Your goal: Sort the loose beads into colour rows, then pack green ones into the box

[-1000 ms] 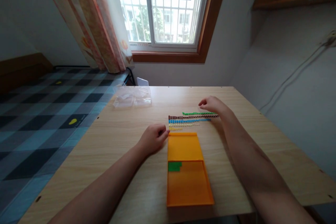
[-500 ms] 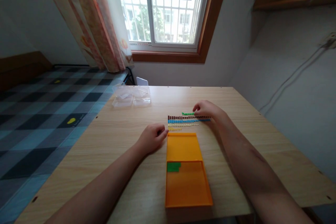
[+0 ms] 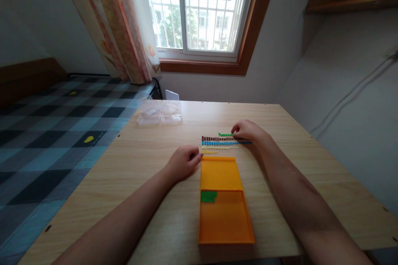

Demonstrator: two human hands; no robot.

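Note:
My left hand (image 3: 185, 161) rests on the table with its fingers curled, and I see nothing in them. One fingertip is by the upper left corner of the orange box (image 3: 218, 158) and the row of small yellow pieces (image 3: 210, 152). Fingers pinched together, my right hand (image 3: 247, 129) is at the right end of a short row of small green pieces (image 3: 224, 134). What it pinches is too small to make out. Its wrist hides the ends of the dark brown row (image 3: 214, 138) and blue row (image 3: 216, 143). A pale row (image 3: 219, 148) lies below them.
The orange box lies opened flat, with green pieces (image 3: 207, 196) packed in a corner of its nearer half. Clear plastic containers (image 3: 149, 116) stand at the table's (image 3: 248, 112) far left. A bed (image 3: 71, 120) adjoins the left side, and a wall is on the right.
The whole view has shifted slightly, so things appear a little further right. Both hands keep almost the same places against the rows and the box.

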